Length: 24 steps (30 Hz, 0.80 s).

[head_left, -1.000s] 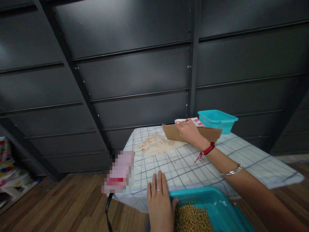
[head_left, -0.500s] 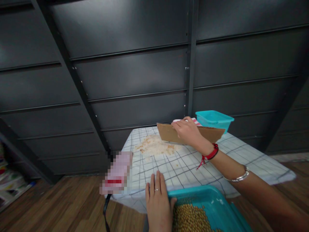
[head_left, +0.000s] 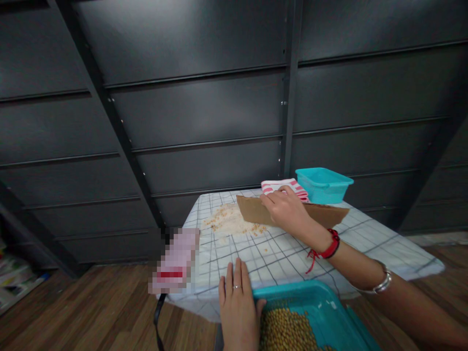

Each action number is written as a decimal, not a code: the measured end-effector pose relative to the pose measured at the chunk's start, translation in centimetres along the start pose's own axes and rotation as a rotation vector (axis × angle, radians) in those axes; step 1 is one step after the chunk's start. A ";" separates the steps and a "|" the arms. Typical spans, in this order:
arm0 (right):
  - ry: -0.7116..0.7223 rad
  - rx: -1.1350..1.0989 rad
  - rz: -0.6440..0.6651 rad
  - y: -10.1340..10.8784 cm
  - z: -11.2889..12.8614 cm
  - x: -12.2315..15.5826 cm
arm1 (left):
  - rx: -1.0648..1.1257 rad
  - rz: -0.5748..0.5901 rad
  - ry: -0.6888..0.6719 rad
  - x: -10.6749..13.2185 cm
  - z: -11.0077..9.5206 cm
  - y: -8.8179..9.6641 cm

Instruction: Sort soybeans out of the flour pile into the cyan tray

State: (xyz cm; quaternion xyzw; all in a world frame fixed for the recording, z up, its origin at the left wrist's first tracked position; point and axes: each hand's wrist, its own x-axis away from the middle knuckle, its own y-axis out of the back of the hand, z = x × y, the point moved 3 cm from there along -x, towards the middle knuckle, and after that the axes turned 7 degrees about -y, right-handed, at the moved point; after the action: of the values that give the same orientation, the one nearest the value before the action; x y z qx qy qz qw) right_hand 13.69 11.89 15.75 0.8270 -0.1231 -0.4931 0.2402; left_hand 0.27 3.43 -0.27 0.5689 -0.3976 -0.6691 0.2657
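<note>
Shifted left, the cardboard sheet [head_left: 321, 214], clasped in the curled fingers of the right hand [head_left: 287, 212], meets the grain pile [head_left: 228, 222] on the far worktop [head_left: 383, 243], seemingly mid-sweep and needing a flush edge, while the left hand [head_left: 237, 312] rests flat, fingers together.

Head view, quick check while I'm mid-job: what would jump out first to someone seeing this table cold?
The right hand grips a cardboard sheet stood on edge against a pale grain pile on the far-left part of the checked tablecloth. Nearest the camera, the left hand lies flat beside a turquoise tray of yellow beans. A matching turquoise tub sits at the far right.
</note>
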 end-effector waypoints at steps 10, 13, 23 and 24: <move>0.153 -0.138 -0.248 0.2 -1.8 3.8 | 0.004 0.003 -0.033 -0.1 0.0 0.6; 0.191 -0.189 -0.265 0.4 -1.7 5.5 | 0.006 -0.007 -0.042 -0.1 0.0 1.0; 0.223 -0.251 -0.271 1.5 -2.0 7.3 | 0.014 -0.004 -0.038 -0.1 0.0 1.1; 0.220 -0.241 -0.262 1.5 -2.0 7.2 | 0.016 0.003 -0.036 -0.1 0.0 1.1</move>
State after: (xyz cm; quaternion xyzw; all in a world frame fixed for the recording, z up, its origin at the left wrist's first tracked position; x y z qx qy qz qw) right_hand 18.97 7.94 11.86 0.8501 0.0721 -0.4381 0.2832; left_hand 0.19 2.92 0.75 0.5583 -0.4084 -0.6757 0.2549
